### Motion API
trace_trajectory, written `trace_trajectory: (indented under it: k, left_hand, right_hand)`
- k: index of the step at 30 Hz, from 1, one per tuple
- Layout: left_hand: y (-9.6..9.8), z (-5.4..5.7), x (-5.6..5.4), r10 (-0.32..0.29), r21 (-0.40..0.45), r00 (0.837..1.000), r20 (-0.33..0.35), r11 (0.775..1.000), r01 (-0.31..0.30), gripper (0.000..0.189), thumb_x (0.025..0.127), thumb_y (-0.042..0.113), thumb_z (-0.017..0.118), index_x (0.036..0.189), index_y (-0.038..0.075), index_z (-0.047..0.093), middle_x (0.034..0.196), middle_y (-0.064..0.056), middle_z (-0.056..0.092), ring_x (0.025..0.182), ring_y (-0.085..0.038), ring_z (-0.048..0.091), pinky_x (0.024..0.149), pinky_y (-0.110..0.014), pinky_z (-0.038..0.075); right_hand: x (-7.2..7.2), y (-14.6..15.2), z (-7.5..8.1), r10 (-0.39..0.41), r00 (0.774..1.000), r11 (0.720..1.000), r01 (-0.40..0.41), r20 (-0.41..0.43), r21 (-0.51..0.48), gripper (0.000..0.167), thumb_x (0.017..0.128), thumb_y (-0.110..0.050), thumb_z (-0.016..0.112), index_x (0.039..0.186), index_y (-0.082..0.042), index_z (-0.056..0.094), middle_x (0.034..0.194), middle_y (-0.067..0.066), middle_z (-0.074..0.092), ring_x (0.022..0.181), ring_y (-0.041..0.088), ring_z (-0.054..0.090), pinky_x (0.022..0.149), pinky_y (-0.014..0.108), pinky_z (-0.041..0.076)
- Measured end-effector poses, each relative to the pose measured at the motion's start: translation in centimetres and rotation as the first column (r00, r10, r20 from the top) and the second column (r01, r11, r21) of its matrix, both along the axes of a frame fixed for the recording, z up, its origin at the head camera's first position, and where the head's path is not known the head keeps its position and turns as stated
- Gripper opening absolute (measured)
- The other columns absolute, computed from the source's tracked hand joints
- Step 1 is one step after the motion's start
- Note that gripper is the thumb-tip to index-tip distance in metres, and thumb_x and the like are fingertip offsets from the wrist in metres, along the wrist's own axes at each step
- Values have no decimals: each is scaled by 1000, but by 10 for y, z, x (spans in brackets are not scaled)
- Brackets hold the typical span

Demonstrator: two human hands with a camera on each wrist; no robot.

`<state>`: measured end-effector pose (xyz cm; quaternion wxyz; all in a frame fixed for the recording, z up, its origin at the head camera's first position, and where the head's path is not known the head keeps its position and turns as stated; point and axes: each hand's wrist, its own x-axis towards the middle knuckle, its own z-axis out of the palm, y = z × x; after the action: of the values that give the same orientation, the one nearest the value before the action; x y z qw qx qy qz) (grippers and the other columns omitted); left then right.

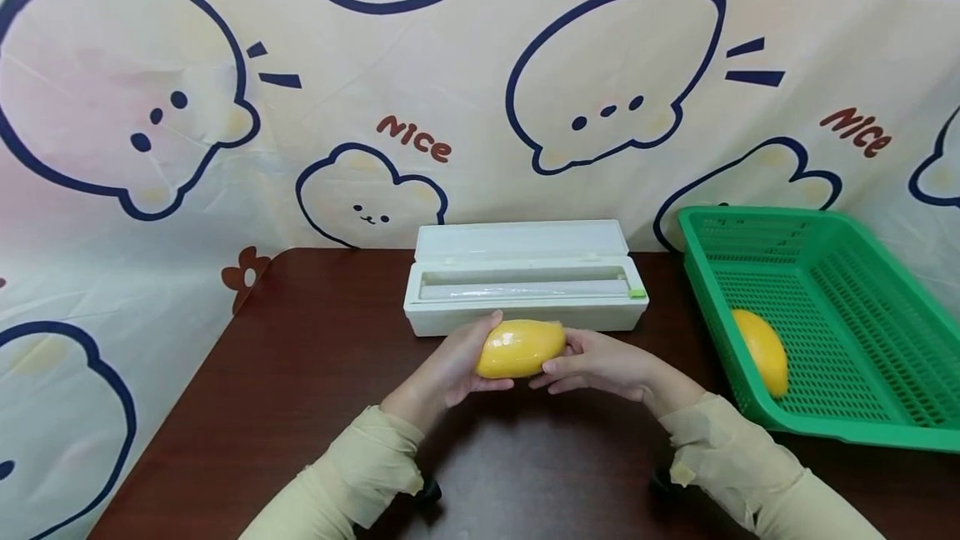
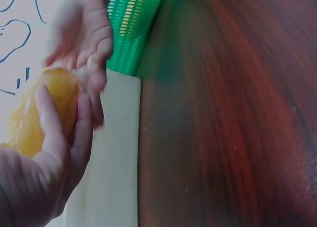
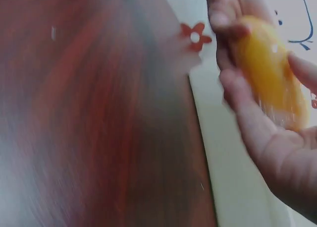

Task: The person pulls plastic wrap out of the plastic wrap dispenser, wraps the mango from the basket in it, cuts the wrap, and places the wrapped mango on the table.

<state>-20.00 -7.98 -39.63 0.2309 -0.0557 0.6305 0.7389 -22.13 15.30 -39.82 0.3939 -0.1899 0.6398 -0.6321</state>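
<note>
One plump yellow fruit (image 1: 519, 348), oval, glossy and apparently covered in clear film, is held above the bench (image 1: 322, 340), in front of the one white box (image 1: 450, 322). Two hands have it between them: the left hand (image 1: 459, 363) grips one end, while the right hand (image 1: 606, 363) holds the other between thumb and fingers. The box's lid (image 1: 517, 242) stands open, showing one clear roll (image 1: 525, 289). To the right, one green basket (image 1: 870, 430) contains a second fruit (image 1: 763, 354), making two altogether.
</note>
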Motion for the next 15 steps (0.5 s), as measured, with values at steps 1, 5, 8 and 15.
trace_trajectory:
  k: [1,5,8,15]
  left_hand:
    - [1,0,1,1,4,1000,-10,1000,-1,56,107,42,45,136,-6,49,105,-15,59,86,-22,63,69,-36,61]
    - [5,-2,4,8,38,999,-37,999,-6,50,107,40,41,135,-2,46,107,-16,57,86,-23,63,69,-36,61]
    - [6,-3,4,16,53,999,-43,998,-14,39,106,35,40,127,3,50,105,-15,57,84,-23,63,67,-36,61]
    - [9,-3,3,10,35,996,-84,999,-7,26,103,26,40,115,7,54,105,-14,55,79,-24,61,61,-34,59]
  right_hand:
    - [2,-2,0,-13,999,1000,14,29,-25,63,103,-20,63,148,9,30,137,22,57,124,36,61,104,47,48]
    - [9,-10,1,-72,987,989,90,147,-121,67,109,-33,49,155,3,17,151,25,39,138,45,45,112,54,38]
    - [14,-14,4,-105,968,974,146,227,-174,76,109,-52,34,158,1,9,159,28,24,144,50,31,116,58,28]
    - [16,-20,8,-151,925,945,239,349,-225,94,103,-70,14,159,3,-3,164,32,7,150,48,12,121,56,9]
